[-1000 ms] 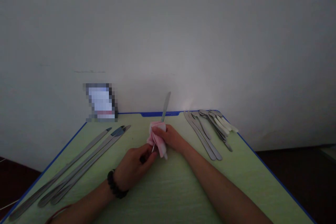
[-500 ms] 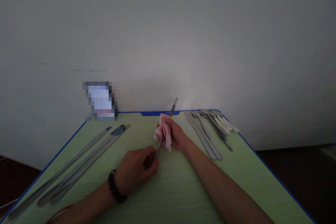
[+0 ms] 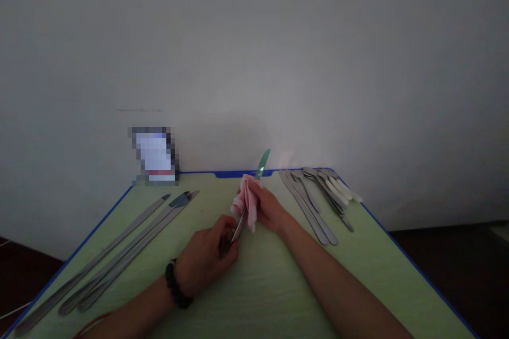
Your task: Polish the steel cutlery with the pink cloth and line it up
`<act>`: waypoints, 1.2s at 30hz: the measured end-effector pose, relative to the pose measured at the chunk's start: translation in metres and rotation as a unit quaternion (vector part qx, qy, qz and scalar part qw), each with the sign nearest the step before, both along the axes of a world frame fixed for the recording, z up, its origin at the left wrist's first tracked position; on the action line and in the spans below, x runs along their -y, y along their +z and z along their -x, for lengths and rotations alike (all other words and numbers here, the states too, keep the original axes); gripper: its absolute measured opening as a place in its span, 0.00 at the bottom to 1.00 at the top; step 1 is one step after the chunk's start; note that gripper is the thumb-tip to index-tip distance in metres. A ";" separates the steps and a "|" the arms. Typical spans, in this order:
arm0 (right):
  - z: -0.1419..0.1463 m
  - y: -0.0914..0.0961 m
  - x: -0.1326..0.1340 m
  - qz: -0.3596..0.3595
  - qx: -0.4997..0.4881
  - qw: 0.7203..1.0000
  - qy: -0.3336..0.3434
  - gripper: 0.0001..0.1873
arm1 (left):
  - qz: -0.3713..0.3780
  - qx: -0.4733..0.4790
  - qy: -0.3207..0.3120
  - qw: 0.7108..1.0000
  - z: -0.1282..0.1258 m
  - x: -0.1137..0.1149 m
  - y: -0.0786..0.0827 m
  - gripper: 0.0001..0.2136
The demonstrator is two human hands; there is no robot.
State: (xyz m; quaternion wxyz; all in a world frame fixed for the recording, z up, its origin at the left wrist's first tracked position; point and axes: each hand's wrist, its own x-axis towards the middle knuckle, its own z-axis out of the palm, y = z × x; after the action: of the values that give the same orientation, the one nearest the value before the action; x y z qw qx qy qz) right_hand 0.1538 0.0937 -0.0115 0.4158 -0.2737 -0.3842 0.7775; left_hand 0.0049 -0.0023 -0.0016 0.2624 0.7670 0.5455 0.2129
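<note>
Gripping a knife (image 3: 263, 163) near its lower end, my left hand (image 3: 207, 249) holds it tilted over the worktop (image 3: 278, 291); my right hand (image 3: 271, 206) clasps a pink cloth (image 3: 246, 198) around its middle. Other knives (image 3: 127, 250) lie left, more cutlery (image 3: 333, 197) right.

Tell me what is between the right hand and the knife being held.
In the head view, a pink cloth lies between the right hand and the knife.

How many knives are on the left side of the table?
3: an outer knife nearest the table edge, a middle knife, and an inner knife nearest the left hand. The last two seem to overlap, so another could be hidden.
</note>
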 end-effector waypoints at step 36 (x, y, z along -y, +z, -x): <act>0.009 0.005 0.008 -0.103 0.148 0.976 -0.125 0.32 | -0.016 -0.006 -0.004 1.000 0.006 -0.011 -0.001 0.08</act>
State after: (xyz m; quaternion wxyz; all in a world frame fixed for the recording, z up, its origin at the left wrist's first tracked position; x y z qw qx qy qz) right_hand 0.1446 0.0860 -0.0067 0.4743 -0.3872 -0.4819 0.6268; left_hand -0.0010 0.0090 -0.0026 0.2472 0.7745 0.5408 0.2159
